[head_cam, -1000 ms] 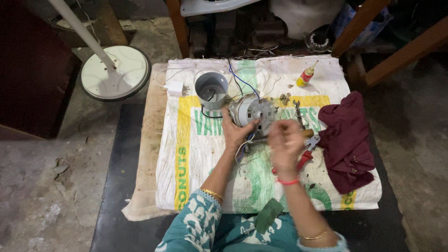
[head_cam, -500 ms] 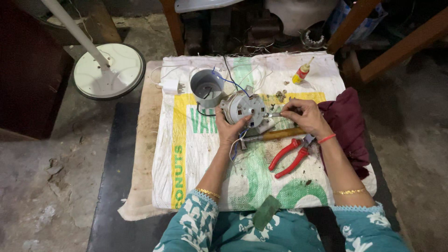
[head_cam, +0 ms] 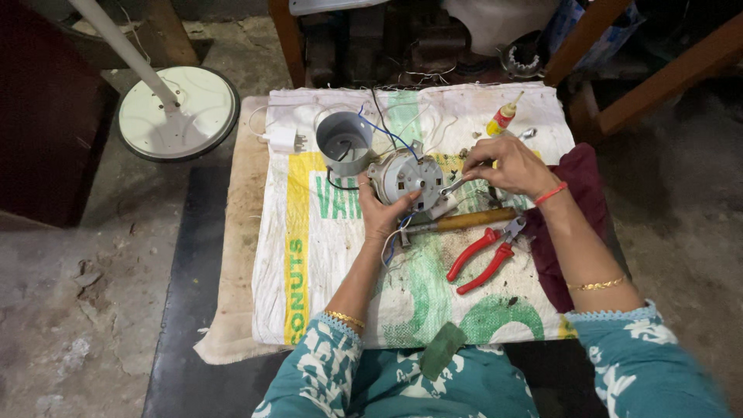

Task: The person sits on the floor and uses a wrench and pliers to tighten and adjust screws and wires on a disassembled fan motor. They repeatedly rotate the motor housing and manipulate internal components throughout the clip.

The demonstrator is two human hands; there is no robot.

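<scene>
My left hand (head_cam: 381,213) grips a round grey fan motor (head_cam: 402,178) from below and holds it on edge above the printed white sack (head_cam: 325,255). Thin blue, black and white wires run from the motor to a grey plastic cup-shaped housing (head_cam: 343,142) behind it. My right hand (head_cam: 507,165) holds a small metal spanner (head_cam: 455,186) whose head touches the motor's right side. Just below lie a wooden-handled tool (head_cam: 464,220) and red-handled pliers (head_cam: 484,257).
A yellow and red oil bottle (head_cam: 501,120) lies at the back of the sack, a white plug (head_cam: 283,141) at the left. A maroon cloth (head_cam: 569,224) lies to the right. A white fan stand base (head_cam: 179,112) rests on the floor at left; wooden furniture legs (head_cam: 658,73) stand behind.
My right hand left the pliers on the sack, moved up to the right of the motor and now holds a spanner against it. My left hand stays on the motor.
</scene>
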